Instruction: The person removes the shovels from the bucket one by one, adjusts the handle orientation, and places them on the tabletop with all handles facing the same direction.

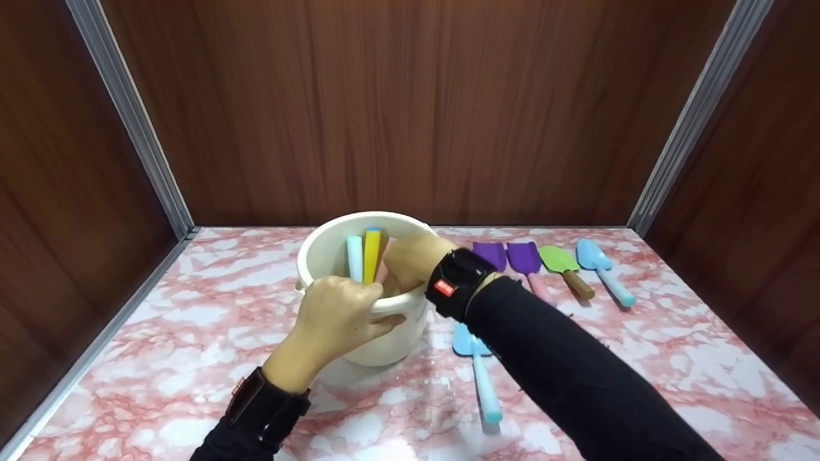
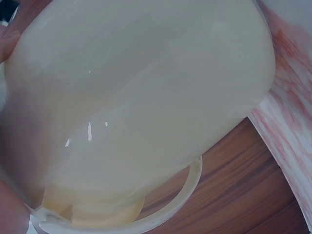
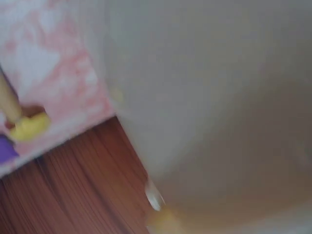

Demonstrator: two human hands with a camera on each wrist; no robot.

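Note:
A cream-white bucket (image 1: 384,346) stands on the table, with a light blue handle (image 1: 354,256), a yellow handle (image 1: 371,253) and a pink handle (image 1: 384,262) upright inside it. My left hand (image 1: 339,314) grips the near rim, its thumb outside the wall. Over the right side of the rim reaches my right hand (image 1: 413,259), down inside the bucket beside the pink handle. Its fingers are mostly hidden, so whether they hold that handle does not show. The bucket's wall (image 2: 146,97) fills most of the left wrist view; the right wrist view is blurred.
Right of the bucket lie two purple toy shovels (image 1: 524,257), a green shovel (image 1: 558,259) with a brown handle, and a blue shovel (image 1: 592,255). Another blue shovel (image 1: 473,346) lies nearer, partly under my right forearm. Wooden panels (image 1: 410,115) enclose the marbled table (image 1: 224,358).

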